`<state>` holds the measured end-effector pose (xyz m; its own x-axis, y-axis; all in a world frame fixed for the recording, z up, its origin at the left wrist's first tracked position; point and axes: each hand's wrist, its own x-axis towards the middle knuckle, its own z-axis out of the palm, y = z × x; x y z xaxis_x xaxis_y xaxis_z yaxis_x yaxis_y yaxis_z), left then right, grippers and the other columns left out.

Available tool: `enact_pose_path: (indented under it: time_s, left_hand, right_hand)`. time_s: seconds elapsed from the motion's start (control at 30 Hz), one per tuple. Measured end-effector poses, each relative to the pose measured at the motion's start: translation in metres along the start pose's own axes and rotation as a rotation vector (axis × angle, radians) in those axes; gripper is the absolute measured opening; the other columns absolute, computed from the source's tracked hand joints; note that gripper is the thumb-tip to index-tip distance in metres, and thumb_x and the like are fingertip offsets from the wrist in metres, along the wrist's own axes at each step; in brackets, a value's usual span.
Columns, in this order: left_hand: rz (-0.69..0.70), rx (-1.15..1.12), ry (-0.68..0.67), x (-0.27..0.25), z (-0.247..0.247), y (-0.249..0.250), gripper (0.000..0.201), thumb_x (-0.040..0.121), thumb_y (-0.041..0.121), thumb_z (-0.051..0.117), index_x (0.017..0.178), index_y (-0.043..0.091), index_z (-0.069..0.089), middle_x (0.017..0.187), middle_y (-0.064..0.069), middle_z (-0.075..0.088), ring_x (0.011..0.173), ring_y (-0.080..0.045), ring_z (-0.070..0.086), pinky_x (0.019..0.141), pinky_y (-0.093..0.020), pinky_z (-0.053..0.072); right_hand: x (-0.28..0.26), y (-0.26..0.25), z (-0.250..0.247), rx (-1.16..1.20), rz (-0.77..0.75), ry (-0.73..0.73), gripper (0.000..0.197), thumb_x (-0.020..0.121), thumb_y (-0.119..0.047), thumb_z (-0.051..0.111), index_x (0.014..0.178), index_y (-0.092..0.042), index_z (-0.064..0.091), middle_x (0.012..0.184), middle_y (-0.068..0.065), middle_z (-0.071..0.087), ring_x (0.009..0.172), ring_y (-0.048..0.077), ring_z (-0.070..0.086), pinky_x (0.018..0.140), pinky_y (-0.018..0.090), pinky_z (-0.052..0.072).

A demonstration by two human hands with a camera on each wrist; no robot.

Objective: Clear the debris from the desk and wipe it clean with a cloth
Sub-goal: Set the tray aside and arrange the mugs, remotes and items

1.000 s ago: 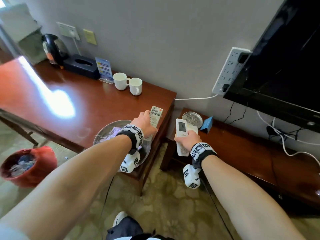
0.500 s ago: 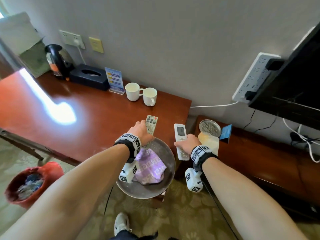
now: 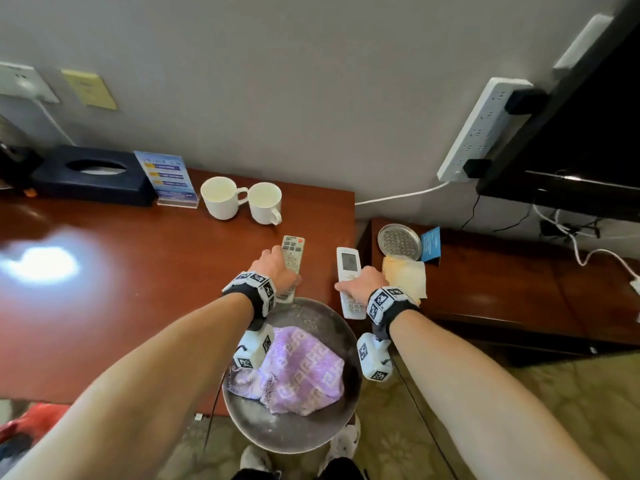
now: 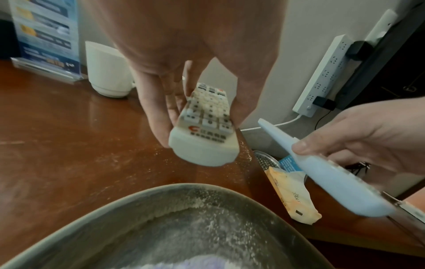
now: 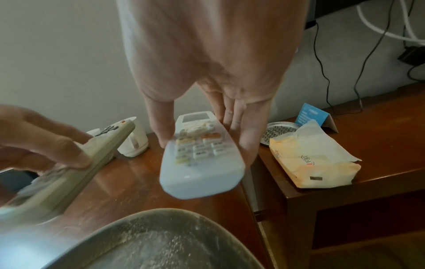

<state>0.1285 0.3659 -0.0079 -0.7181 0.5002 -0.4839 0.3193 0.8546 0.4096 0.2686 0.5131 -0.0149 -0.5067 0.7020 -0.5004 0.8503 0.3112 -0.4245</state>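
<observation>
At the right end of the reddish wooden desk (image 3: pixel 145 271), the person's left hand (image 3: pixel 277 270) is grasping a beige TV remote (image 3: pixel 292 251), its grip wrapped around the lower half with the fingers along one edge and the thumb along the other. In the left wrist view this remote is hanging clear above the desk surface, button face toward the palm. Beside it, the right hand (image 3: pixel 362 284) is gripping a white air-conditioner remote (image 3: pixel 349 268) in the same way, its small screen pointing away from the person; it is sitting over the gap between the desk and the lower wooden cabinet (image 3: pixel 502 292).

Just below both wrists, a round metal basin (image 3: pixel 311 431) is overhanging the desk's front corner, holding a crumpled purple patterned cloth (image 3: pixel 298 372). Pale powdery debris (image 4: pixel 200 202) is clinging to the basin's inner wall, and more specks are lying scattered on the desk near its right edge.

Along the wall, two white mugs (image 3: pixel 242 200) are standing side by side, next to a blue sign in a clear stand (image 3: pixel 169 178) and a dark tissue box (image 3: pixel 90 174). On the cabinet, an orange-and-white packet (image 3: pixel 405 278) is lying just in front of a perforated metal dish (image 3: pixel 398 240) and a folded blue card (image 3: pixel 431 244). A white power strip (image 3: pixel 481 129) is hanging on the wall.
</observation>
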Motion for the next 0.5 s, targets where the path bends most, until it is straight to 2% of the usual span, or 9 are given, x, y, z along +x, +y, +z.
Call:
enact_pose_path:
  time_s: [0.3,0.5]
  left_hand:
    - [-0.092,0.007,-0.073,0.050,0.018,0.012,0.078,0.077,0.038,0.073,0.139,0.013,0.034,0.134,-0.012,0.043,0.119,-0.035,0.051,0.096,-0.043,0.046]
    - [-0.113,0.029,-0.110,0.074,0.033,0.017,0.081,0.079,0.040,0.072,0.144,0.013,0.029,0.139,-0.012,0.040,0.121,-0.035,0.050,0.099,-0.043,0.046]
  right_hand:
    - [0.056,-0.005,0.017,-0.081,0.024,-0.062,0.054,0.075,-0.044,0.076,0.116,-0.014,0.058,0.115,0.007,0.067,0.102,0.027,0.065,0.083,0.033,0.052]
    - [0.087,-0.008,0.027,-0.183,-0.010,-0.107,0.055,0.074,-0.049,0.075,0.114,-0.015,0.057,0.114,0.005,0.064,0.101,0.026,0.064,0.073,0.029,0.047]
